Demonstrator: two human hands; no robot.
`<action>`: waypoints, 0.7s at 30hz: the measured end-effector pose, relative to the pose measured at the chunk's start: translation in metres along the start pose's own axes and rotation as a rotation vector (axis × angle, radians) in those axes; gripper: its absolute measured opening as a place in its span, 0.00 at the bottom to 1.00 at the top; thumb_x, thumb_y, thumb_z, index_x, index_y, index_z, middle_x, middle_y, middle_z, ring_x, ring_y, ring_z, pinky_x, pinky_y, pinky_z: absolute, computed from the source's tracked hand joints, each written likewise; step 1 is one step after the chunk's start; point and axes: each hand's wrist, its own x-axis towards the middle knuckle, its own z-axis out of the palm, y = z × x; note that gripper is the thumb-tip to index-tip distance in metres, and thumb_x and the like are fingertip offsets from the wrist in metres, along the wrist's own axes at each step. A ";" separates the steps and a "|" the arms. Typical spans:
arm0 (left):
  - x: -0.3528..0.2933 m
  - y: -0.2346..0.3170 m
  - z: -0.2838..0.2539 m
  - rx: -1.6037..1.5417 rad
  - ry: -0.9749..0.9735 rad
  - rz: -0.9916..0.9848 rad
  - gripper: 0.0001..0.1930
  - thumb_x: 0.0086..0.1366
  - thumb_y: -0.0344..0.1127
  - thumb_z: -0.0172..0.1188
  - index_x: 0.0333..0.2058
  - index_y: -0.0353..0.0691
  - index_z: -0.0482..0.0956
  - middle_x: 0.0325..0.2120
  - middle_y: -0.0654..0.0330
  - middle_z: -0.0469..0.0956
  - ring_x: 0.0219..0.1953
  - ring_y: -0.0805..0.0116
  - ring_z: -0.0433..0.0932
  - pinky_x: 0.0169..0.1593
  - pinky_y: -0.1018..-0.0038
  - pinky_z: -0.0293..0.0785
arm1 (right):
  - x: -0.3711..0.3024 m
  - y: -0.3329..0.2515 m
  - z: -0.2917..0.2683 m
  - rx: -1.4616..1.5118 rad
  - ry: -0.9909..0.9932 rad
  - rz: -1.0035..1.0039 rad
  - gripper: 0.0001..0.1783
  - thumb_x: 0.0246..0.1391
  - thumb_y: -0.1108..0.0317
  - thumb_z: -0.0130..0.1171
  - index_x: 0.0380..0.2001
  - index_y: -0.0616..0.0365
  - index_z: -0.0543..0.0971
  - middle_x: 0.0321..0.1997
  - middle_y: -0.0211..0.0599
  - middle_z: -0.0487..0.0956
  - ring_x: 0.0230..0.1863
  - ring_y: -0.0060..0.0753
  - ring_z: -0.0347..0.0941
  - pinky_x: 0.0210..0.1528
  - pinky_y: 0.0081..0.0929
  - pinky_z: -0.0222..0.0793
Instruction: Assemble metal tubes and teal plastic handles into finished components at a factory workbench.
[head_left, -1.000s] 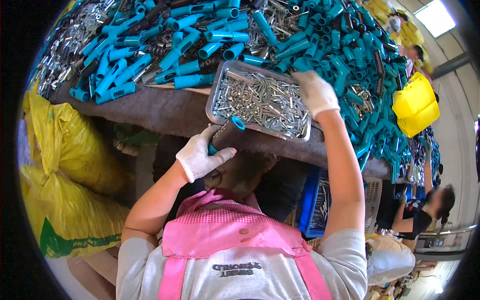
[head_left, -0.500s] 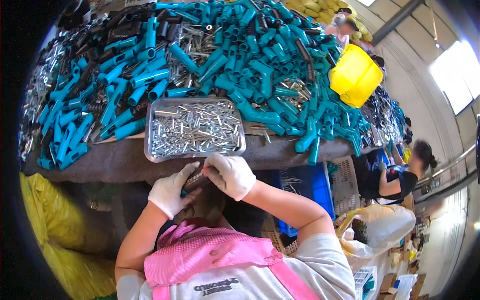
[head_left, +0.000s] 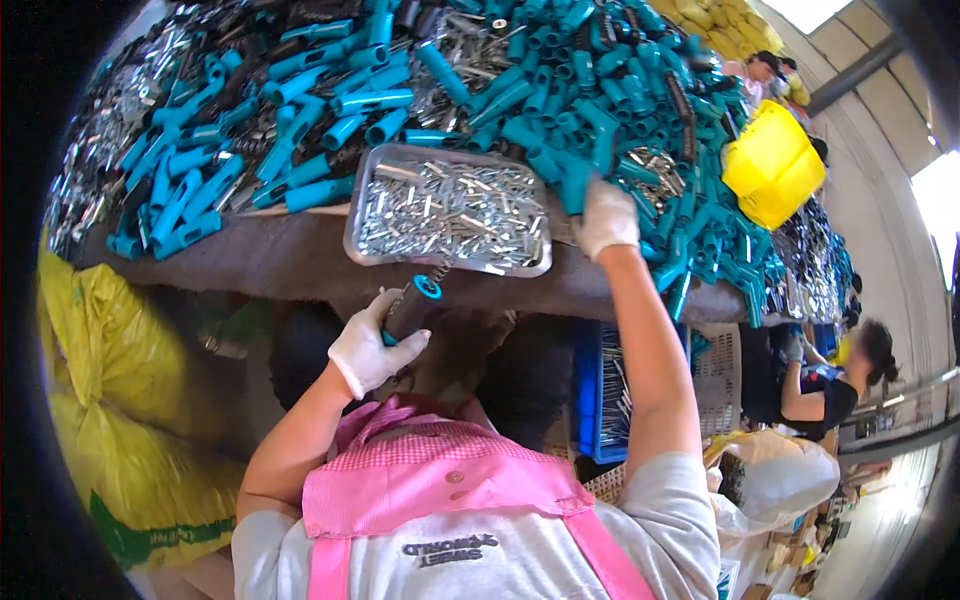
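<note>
In my gloved left hand point(head_left: 375, 343) is a dark cylindrical handle point(head_left: 408, 312) with a teal ring at its upper end. A thin coil spring point(head_left: 438, 272) sticks out of that end, close to the tray's near rim. My gloved right hand point(head_left: 607, 218) is stretched forward, its fingers closed around the lower end of a teal angled plastic housing point(head_left: 578, 178) at the pile's near edge; the fingertips are partly hidden. Between the hands, a clear plastic tray point(head_left: 352, 228) full of small metal pins point(head_left: 455, 210) rests on the table edge.
Teal housings, black parts and loose metal pieces heap across the table point(head_left: 250, 255). A yellow container point(head_left: 775, 165) stands at the right. Below the table are a blue crate point(head_left: 588, 400) and yellow sacks point(head_left: 120, 380). A co-worker point(head_left: 825, 390) sits at the right.
My hands have parted. The right has left the handle and reached forward to the teal pile; the left keeps the handle, its ringed end and spring now showing. The view has shifted.
</note>
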 end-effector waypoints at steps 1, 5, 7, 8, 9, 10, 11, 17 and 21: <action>-0.002 -0.001 -0.003 0.070 0.044 0.130 0.25 0.55 0.40 0.67 0.49 0.37 0.72 0.32 0.50 0.80 0.34 0.56 0.80 0.45 0.67 0.74 | -0.006 -0.003 -0.017 0.138 0.003 0.128 0.38 0.46 0.56 0.63 0.59 0.60 0.63 0.41 0.48 0.78 0.46 0.49 0.75 0.49 0.42 0.70; -0.011 -0.006 -0.021 0.279 0.026 0.115 0.23 0.55 0.43 0.65 0.47 0.41 0.73 0.33 0.47 0.80 0.37 0.47 0.79 0.43 0.62 0.75 | -0.053 -0.028 -0.069 0.660 0.023 -0.220 0.38 0.42 0.58 0.68 0.55 0.63 0.67 0.42 0.56 0.78 0.47 0.55 0.75 0.49 0.40 0.71; -0.016 -0.006 -0.027 0.358 -0.040 0.071 0.22 0.55 0.44 0.65 0.47 0.44 0.73 0.33 0.47 0.80 0.37 0.47 0.79 0.41 0.61 0.75 | -0.077 -0.044 -0.081 0.805 -0.035 -0.465 0.32 0.42 0.65 0.65 0.52 0.64 0.70 0.39 0.53 0.79 0.43 0.54 0.77 0.48 0.38 0.71; -0.019 -0.005 -0.028 0.396 -0.066 0.019 0.22 0.54 0.44 0.65 0.47 0.46 0.73 0.32 0.48 0.80 0.37 0.47 0.79 0.41 0.60 0.74 | -0.087 -0.049 -0.087 0.875 -0.179 -0.488 0.29 0.42 0.66 0.65 0.50 0.64 0.72 0.37 0.51 0.79 0.41 0.49 0.77 0.46 0.36 0.71; -0.022 -0.005 -0.029 0.397 -0.090 0.013 0.23 0.54 0.44 0.65 0.47 0.46 0.73 0.32 0.48 0.80 0.37 0.47 0.79 0.41 0.60 0.74 | -0.095 -0.052 -0.091 0.935 -0.323 -0.525 0.26 0.42 0.67 0.64 0.47 0.64 0.74 0.35 0.49 0.79 0.39 0.44 0.78 0.44 0.34 0.72; -0.025 -0.004 -0.029 0.391 -0.112 0.021 0.23 0.54 0.44 0.65 0.48 0.46 0.72 0.32 0.48 0.80 0.37 0.47 0.79 0.40 0.60 0.74 | -0.099 -0.057 -0.093 1.019 -0.461 -0.485 0.24 0.42 0.66 0.65 0.45 0.63 0.75 0.33 0.47 0.80 0.37 0.40 0.78 0.42 0.33 0.72; -0.028 -0.004 -0.028 0.398 -0.145 0.001 0.23 0.54 0.43 0.65 0.48 0.46 0.72 0.32 0.48 0.80 0.37 0.47 0.79 0.40 0.60 0.74 | -0.102 -0.059 -0.095 1.091 -0.602 -0.448 0.22 0.43 0.66 0.65 0.43 0.63 0.76 0.32 0.45 0.80 0.35 0.36 0.78 0.41 0.31 0.72; -0.054 -0.017 -0.026 0.291 -0.409 -0.050 0.24 0.53 0.44 0.65 0.48 0.44 0.72 0.36 0.48 0.80 0.39 0.48 0.79 0.45 0.64 0.74 | -0.104 -0.075 -0.088 1.005 -0.825 -0.572 0.16 0.44 0.64 0.69 0.37 0.56 0.80 0.29 0.37 0.81 0.31 0.27 0.77 0.38 0.27 0.72; -0.071 -0.042 -0.012 0.192 -0.796 -0.113 0.26 0.57 0.43 0.64 0.52 0.41 0.71 0.42 0.49 0.79 0.45 0.57 0.78 0.51 0.69 0.71 | -0.115 -0.088 -0.069 0.938 -0.885 -0.834 0.16 0.44 0.60 0.68 0.36 0.54 0.80 0.31 0.38 0.81 0.33 0.38 0.78 0.38 0.32 0.73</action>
